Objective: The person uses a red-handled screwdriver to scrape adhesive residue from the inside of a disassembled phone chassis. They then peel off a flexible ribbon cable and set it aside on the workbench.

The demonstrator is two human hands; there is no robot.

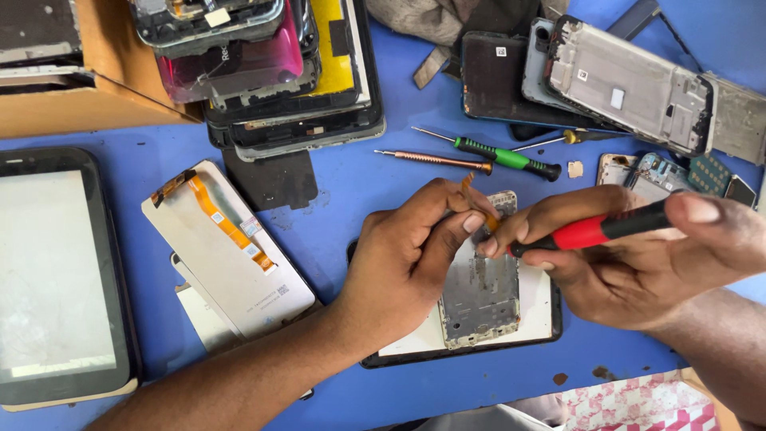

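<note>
We see the left hand [407,255] pressed down on a metal phone frame [481,299], its fingers curled and pinching the frame's upper edge beside a small orange flex strip [468,182]. The frame lies on a white panel with a dark rim [542,319], near the middle of the blue surface [351,191]. The right hand [638,255] is closed around a red-and-black screwdriver [598,230] — its tip meets the frame's top, just beside the left fingertips. Beyond them lie a green-handled screwdriver [503,156] and a copper-coloured one [435,160]; a loose display panel [227,247] rests to the left.
</note>
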